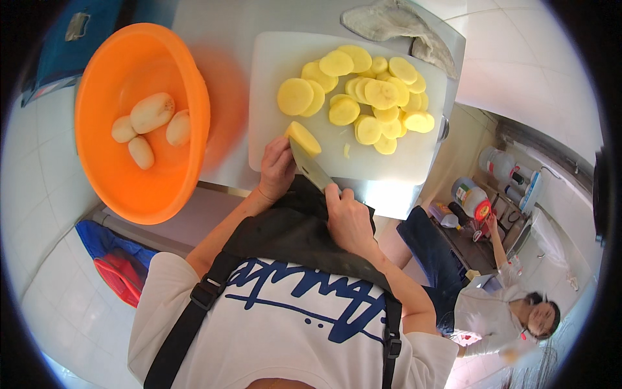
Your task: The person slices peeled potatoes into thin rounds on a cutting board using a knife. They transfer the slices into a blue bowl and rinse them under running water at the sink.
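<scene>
My right hand (351,219) grips the handle of a kitchen knife (310,165), whose blade lies against a piece of peeled potato (303,138) on the white cutting board (272,58). Beside the blade, my left hand (277,167) has its fingertips at the near left end of that piece; whether they hold it or only touch it, I cannot tell. Many round potato slices (381,94) lie spread and partly overlapping over the middle and right of the board. One small sliver (346,150) is nearer to me.
An orange plastic basin (201,112) holding several whole peeled potatoes (152,113) stands left of the board. A grey cloth (384,22) lies behind the board on the metal table (209,19). At the right, another person (491,311) reaches towards bottles (469,197) on a counter.
</scene>
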`<state>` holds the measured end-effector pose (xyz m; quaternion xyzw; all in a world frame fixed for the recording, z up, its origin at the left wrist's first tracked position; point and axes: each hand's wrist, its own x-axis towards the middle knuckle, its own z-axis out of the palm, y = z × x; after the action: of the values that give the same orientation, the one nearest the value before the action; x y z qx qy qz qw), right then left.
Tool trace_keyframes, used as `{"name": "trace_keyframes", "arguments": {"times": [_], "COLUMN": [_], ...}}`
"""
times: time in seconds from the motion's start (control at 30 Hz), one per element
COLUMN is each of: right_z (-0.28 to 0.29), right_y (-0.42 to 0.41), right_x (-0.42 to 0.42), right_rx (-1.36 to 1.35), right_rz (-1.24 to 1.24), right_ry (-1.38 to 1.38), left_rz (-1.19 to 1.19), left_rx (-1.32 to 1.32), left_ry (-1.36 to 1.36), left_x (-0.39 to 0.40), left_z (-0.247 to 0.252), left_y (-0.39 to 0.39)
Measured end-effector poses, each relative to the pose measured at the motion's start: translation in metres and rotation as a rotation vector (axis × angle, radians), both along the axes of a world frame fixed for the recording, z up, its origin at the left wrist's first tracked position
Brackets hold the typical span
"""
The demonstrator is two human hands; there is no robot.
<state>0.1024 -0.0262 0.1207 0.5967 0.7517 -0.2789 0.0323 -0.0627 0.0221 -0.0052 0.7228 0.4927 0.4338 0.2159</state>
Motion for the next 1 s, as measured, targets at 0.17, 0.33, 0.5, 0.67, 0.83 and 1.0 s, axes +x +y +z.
{"name": "trace_keyframes", "arguments": {"times": [0.17, 0.33, 0.5, 0.67, 0.83, 1.0], "right_z": [-0.004, -0.020, -0.023, -0.033, -0.076, -0.074], "right_y": [0.003, 0.007, 0.017, 0.028, 0.035, 0.039], "right_x": [-0.001, -0.003, -0.005, -0.010, -0.009, 0.017], "right_rx": [0.010, 0.011, -0.013, -0.026, -0.009, -0.037], "right_rz": [0.015, -0.018, -0.029, -0.070, -0.142, -0.237], "right_ry": [-0.022, 0.006, 0.034, 0.078, 0.112, 0.374], "left_rz": [0.012, 0.021, 0.021, 0.011, -0.002, -0.027], "left_rx": [0.008, 0.036, -0.002, -0.012, 0.001, -0.017], "left_ry": [-0.008, -0.018, 0.011, 0.027, -0.013, -0.018], "left_x": [0.001, 0.001, 0.000, 0.001, 0.001, -0.003], "left_z": [-0.001, -0.005, -0.004, 0.002, 0.001, 0.005], "left_y": [0.000, 0.000, -0.001, -0.001, 0.001, -0.003]}}
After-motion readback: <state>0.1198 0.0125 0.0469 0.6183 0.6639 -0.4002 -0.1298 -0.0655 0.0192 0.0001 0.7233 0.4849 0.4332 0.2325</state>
